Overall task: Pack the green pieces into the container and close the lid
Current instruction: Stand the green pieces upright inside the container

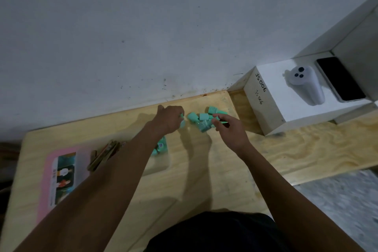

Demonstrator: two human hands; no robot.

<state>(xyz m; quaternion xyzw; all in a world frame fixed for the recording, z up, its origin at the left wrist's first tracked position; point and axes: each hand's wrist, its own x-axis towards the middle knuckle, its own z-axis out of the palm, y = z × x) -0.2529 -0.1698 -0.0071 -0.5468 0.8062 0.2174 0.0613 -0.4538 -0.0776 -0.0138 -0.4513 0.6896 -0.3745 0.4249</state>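
Left hand point(170, 117): fingers curled, pinching one green piece point(182, 123). Right hand point(229, 129): fingertips pinching into the green pile point(204, 117) lying between both hands. Pieces: probably light, rigid, smooth plastic; grip across flat sides. Container point(161, 155): under left forearm, partly hidden.

Makeshift indoor workspace, plywood table point(204, 180) against scuffed white wall point(143, 26), labelled white box point(272, 96), phone point(340, 79)
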